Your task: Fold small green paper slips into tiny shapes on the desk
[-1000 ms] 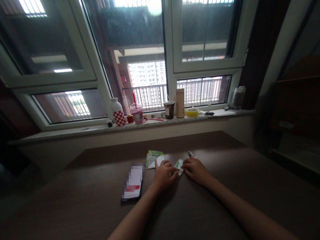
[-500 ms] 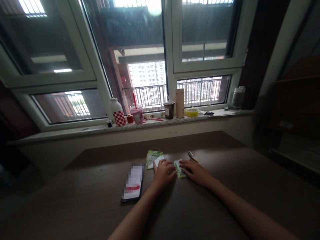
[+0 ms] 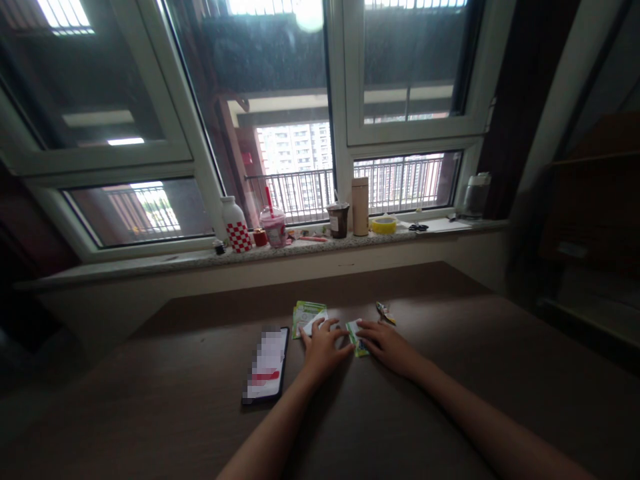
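Observation:
My left hand (image 3: 324, 348) rests on the dark table (image 3: 200, 440) with its fingers spread, near a small stack of green-and-white packets (image 3: 309, 312) and a white paper piece (image 3: 314, 325) partly under its fingertips. Its little-finger side reaches toward another green-and-white packet (image 3: 357, 340), lying flat between the hands. Over that packet's right part lie the outstretched fingers of my right hand (image 3: 387, 343), covering some of it. Just beyond the right hand is a small crumpled wrapper (image 3: 386, 313). A phone (image 3: 266, 367) with a lit, blurred screen lies left of my left hand.
Along the granite windowsill (image 3: 165, 265) stand a white-and-red checkered bottle (image 3: 236, 227), a pink drink cup (image 3: 273, 229), a dark drink cup (image 3: 338, 220), a tan flask (image 3: 360, 207), a yellow tape roll (image 3: 384, 225) and black scissors (image 3: 418, 227).
My left hand has shifted slightly left, its fingers a little more bent. My right hand has slid slightly left over the packet, and more of the wrapper behind it shows.

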### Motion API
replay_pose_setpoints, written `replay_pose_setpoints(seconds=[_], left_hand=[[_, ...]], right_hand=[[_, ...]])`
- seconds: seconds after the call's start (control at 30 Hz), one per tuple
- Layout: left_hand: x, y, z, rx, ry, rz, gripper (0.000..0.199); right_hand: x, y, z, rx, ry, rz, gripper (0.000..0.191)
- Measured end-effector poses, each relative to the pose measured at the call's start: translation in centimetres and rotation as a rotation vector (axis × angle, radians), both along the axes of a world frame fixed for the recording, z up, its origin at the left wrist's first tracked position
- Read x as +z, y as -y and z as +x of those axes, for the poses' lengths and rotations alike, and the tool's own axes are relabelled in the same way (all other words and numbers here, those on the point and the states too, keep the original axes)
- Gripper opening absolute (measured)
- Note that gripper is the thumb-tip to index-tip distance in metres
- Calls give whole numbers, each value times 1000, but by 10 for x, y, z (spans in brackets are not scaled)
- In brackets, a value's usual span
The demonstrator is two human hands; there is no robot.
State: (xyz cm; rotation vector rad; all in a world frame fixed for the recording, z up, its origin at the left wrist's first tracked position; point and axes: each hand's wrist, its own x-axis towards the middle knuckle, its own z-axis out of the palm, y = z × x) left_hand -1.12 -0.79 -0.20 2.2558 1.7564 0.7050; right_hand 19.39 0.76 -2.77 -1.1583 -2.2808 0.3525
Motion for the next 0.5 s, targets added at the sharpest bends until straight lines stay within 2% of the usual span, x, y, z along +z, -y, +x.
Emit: replay_pose_setpoints(seconds=[0.17, 0.33, 0.5], left_hand=[[0, 0, 0, 17, -15, -9, 27], [1, -1, 1, 65, -43, -32, 34], [0, -2, 0, 62, -57, -29, 31]], right_hand=[[-5, -2, -2, 1, -11, 74, 32], [-8, -4, -2, 18, 1, 75, 33], [-10, -4, -2, 17, 26, 97, 34]])
